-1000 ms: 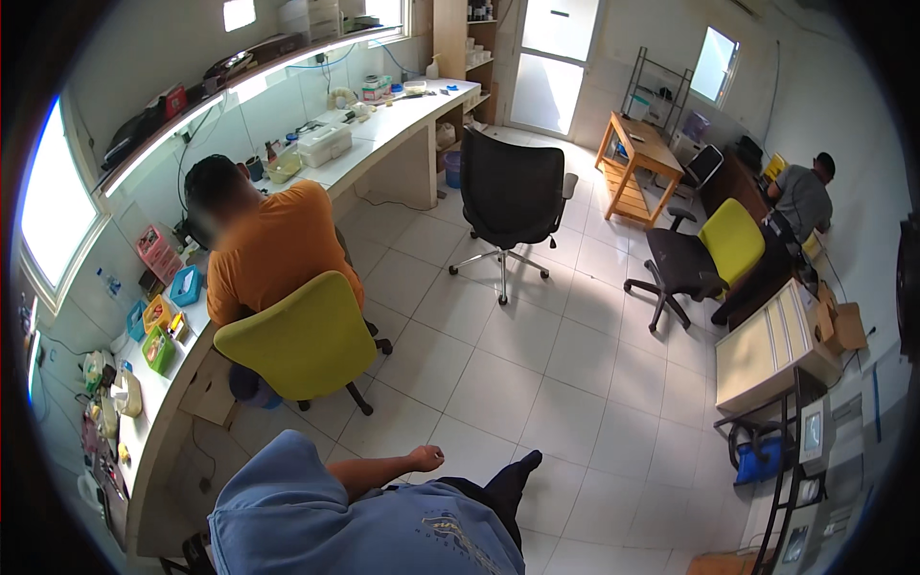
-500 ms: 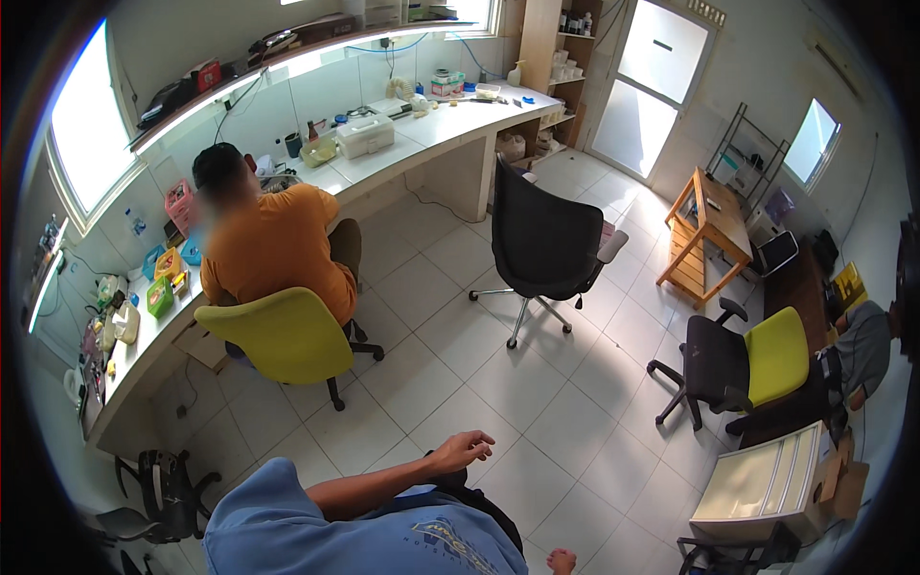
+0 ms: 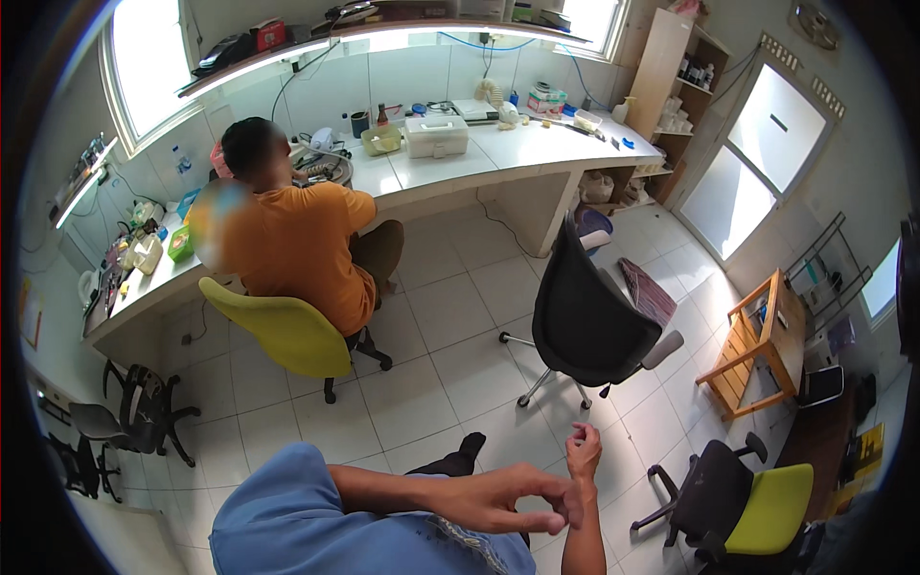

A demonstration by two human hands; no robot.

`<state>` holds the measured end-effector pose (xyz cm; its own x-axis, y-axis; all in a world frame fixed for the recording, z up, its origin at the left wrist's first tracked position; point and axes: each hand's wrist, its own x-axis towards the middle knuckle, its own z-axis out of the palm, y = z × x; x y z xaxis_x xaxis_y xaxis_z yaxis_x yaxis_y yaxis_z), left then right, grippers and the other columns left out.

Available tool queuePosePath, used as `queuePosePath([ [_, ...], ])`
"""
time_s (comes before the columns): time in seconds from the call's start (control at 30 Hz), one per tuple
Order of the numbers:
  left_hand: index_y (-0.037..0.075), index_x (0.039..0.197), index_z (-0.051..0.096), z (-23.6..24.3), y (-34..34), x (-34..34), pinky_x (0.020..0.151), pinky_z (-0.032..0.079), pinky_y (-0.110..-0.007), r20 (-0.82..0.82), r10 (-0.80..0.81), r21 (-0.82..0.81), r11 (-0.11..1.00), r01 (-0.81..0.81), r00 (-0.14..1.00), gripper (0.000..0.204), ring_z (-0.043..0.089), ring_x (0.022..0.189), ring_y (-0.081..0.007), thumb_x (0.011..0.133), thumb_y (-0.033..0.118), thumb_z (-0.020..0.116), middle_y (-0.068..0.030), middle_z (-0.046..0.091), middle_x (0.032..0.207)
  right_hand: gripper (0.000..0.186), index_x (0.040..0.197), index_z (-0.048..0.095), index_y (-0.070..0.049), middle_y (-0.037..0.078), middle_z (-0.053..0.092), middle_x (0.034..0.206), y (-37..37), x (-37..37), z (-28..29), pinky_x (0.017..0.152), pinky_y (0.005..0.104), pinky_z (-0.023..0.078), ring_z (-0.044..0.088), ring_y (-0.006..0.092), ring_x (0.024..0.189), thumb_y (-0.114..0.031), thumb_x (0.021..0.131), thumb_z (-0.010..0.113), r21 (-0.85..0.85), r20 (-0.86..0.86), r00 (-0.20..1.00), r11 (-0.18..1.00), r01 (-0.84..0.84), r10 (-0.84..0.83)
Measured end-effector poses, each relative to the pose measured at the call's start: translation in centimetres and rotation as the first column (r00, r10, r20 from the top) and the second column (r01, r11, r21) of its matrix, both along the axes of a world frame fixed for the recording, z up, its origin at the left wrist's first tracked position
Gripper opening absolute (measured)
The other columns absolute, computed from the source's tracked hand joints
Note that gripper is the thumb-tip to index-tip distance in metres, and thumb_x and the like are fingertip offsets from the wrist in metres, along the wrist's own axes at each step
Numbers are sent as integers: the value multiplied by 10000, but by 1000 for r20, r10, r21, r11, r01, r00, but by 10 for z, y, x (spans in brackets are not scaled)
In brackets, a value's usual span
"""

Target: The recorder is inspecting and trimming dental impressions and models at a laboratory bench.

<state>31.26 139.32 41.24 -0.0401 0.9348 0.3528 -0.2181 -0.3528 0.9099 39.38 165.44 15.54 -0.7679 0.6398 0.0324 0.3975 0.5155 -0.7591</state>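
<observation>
Black swivel chair (image 3: 594,311), just beyond the hands: is either one on it?

Not that I can see from my end. The left hand (image 3: 498,496) reaches across in front of the blue shirt (image 3: 287,508), thumb and fingers parted around a gap, nothing visible between them. Its fingertips overlap the right wrist (image 3: 585,491) in my view; whether they touch, I can't tell. The right hand (image 3: 583,450) is raised, fingers loosely bent, half open, with nothing seen in it.

Why would the arms cross like that?

I'd judge both are simply carried loose ahead of the body, as neither shows a load.

And the chair's placing?

It stands on the tiled floor (image 3: 450,379), out from the bench, and casters probably make that spot handy. Left of it, a co-worker in orange (image 3: 302,240) sits on a yellow-green chair (image 3: 278,331) drawn near the white bench (image 3: 522,149), likely for reach.

Further out?

I see a light strip (image 3: 402,40) beneath the shelf (image 3: 374,27), presumably to brighten the worktop. A lidded plastic box (image 3: 436,137) stands toward the wall, perhaps to leave elbow room in front.
</observation>
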Motion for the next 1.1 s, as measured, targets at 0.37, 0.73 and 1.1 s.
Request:
queuePosePath([
  [0.37, -34, 901, 645, 74, 92, -60, 651, 471, -363, 255, -124, 546, 837, -37, 959, 344, 615, 747, -269, 939, 308, 647, -127, 626, 823, 535, 1285, 493, -64, 128, 508, 1265, 94, -267, 127, 1038, 444, 419, 516, 316, 1196, -110, 803, 721, 725, 63, 933, 626, -287, 355],
  [0.73, -32, 809, 626, 95, 194, -169, 510, 432, -278, 616, 162, 514, 659, -549, 771, 234, 549, 618, -176, 878, 183, 689, -104, 577, 722, 560, 1409, 429, -75, 123, 550, 1285, 119, -303, 126, 853, 318, 574, 618, 270, 1100, -92, 891, 641, 669, 226, 926, 643, -372, 302],
  [1.1, -8, 1151, 612, 13, 217, -290, 810, 490, -325, -33, 719, 62, 695, -717, 694, 347, 625, 876, -168, 995, 293, 540, -87, 639, 952, 600, 1379, 464, -97, 135, 573, 1269, 195, -321, 102, 913, 393, 499, 598, 337, 1118, -53, 819, 675, 279, 72, 900, 858, -432, 430],
])
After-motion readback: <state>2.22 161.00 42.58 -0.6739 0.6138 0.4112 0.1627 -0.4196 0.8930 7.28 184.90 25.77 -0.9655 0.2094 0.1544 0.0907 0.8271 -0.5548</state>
